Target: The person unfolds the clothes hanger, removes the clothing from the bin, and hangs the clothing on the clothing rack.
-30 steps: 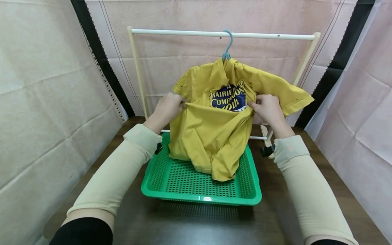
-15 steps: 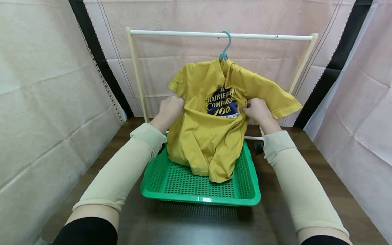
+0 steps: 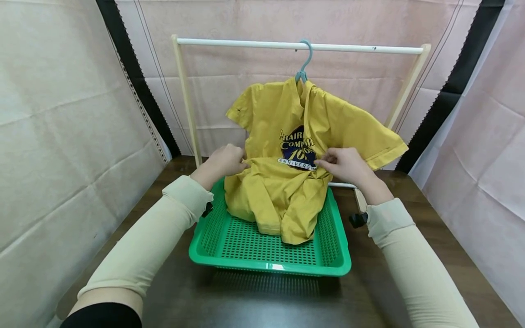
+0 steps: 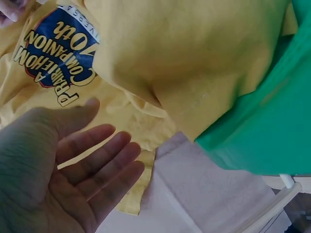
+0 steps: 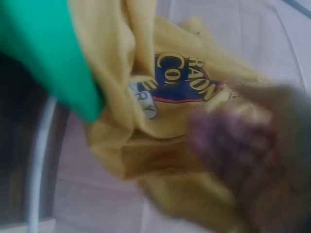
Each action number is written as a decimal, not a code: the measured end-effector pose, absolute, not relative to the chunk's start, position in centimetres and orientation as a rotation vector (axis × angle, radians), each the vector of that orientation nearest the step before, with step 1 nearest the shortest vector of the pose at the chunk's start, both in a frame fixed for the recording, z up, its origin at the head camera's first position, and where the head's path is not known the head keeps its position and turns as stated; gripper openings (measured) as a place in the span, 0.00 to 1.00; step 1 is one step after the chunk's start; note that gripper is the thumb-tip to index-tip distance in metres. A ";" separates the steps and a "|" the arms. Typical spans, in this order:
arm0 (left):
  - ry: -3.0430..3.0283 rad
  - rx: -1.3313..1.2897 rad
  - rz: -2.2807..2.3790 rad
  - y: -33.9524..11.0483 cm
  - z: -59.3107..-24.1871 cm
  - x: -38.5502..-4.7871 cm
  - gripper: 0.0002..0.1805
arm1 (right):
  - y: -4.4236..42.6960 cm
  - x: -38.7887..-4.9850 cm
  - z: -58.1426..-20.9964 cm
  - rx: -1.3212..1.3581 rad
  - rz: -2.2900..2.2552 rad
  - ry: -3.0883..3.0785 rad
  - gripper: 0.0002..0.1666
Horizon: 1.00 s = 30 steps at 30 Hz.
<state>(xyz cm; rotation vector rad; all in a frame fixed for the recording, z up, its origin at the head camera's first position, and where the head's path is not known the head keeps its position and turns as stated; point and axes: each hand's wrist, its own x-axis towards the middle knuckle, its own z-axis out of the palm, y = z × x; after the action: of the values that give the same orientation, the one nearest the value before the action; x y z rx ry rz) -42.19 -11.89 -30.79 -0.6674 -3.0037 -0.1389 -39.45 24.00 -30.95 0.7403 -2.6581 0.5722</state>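
Observation:
A yellow short-sleeved T-shirt (image 3: 279, 114) with a dark blue printed emblem hangs on a blue hanger (image 3: 304, 59). Its lower part is bunched, and the hem droops into a green perforated basket (image 3: 268, 266). My left hand (image 3: 227, 159) is beside the shirt's left side; the left wrist view shows its fingers spread out with no cloth in them. At the emblem's right edge, my right hand (image 3: 346, 166) has loosely bent fingers and grips no visible cloth. Blur in the right wrist view hides whether its fingertips touch the shirt.
The hanger hooks over the white bar (image 3: 246, 44) of a small rack with cream-coloured side posts (image 3: 186, 100). The basket stands on a dark brown table (image 3: 246, 303), in front of the rack. Pale fabric walls (image 3: 69, 136) enclose the table at the back and sides.
Both hands have let go of the raised shirt fabric and moved lower. The pulled-up fold has sunk, uncovering the emblem's lower banner, and the right sleeve has dropped and shifted left.

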 end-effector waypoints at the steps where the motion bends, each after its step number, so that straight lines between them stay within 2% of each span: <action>1: -3.015 -0.683 -0.135 -11.8 -30.9 -42.0 0.23 | 23.9 -39.4 -31.2 0.844 0.583 -2.659 0.16; 5: -3.084 -0.719 -0.074 -11.2 -31.3 -41.1 0.30 | 23.0 -39.7 -32.5 1.113 0.551 -2.756 0.31; 8: -3.157 -0.747 0.013 -10.7 -31.8 -40.6 0.33 | 22.5 -40.3 -33.7 1.140 0.464 -2.860 0.41; 10: -3.208 -0.749 0.059 -10.5 -32.1 -40.3 0.36 | 22.4 -40.6 -34.4 1.139 0.435 -2.904 0.44; 13: -3.238 -0.761 0.096 -10.2 -32.4 -40.0 0.42 | 22.3 -41.0 -35.3 1.113 0.447 -2.948 0.46; 15: -3.249 -0.761 0.102 -10.1 -32.6 -39.9 0.42 | 22.2 -41.0 -35.6 1.092 0.465 -2.971 0.48; 23: -3.243 -0.745 0.217 -9.4 -33.3 -40.0 0.31 | 21.9 -41.7 -37.1 1.110 0.371 -2.971 0.48; 30: -3.183 -0.737 0.299 -9.1 -34.4 -40.5 0.22 | 21.7 -42.2 -37.3 1.127 0.306 -2.946 0.40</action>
<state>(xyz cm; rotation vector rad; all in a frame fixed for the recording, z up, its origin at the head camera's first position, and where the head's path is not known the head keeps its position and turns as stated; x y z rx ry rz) -40.51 -9.08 -34.40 -0.7373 -3.1828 0.2994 -42.18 21.71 -37.33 1.1268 -2.9460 0.3058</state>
